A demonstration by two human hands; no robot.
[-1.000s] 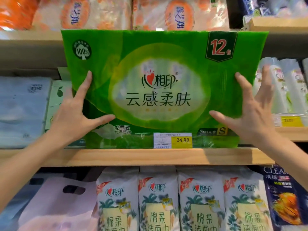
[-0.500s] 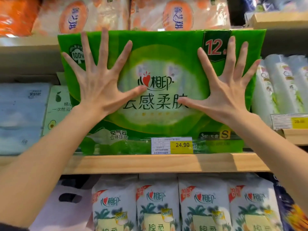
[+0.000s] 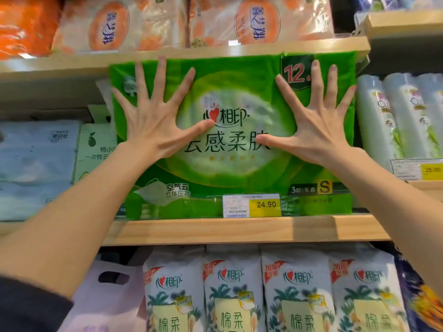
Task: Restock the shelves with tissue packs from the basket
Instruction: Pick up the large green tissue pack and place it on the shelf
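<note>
A large green tissue pack [image 3: 235,178] stands upright on the middle wooden shelf [image 3: 239,230], filling the gap up to the shelf above. My left hand [image 3: 153,116] presses flat on its left half with fingers spread wide. My right hand [image 3: 314,123] presses flat on its right half, fingers spread over the "12" mark. A yellow price tag [image 3: 251,205] sits on the shelf rail in front of the pack. The basket is out of view.
Pale blue packs [image 3: 36,168] and a light green pack [image 3: 96,149] sit left of the green one; white bottles [image 3: 395,116] stand right. Orange packs [image 3: 167,20] fill the top shelf. White tissue packs [image 3: 263,295] line the lower shelf.
My hands moved from the pack's lower side edges onto its front face and spread flat. The pack has slid further back into the shelf.
</note>
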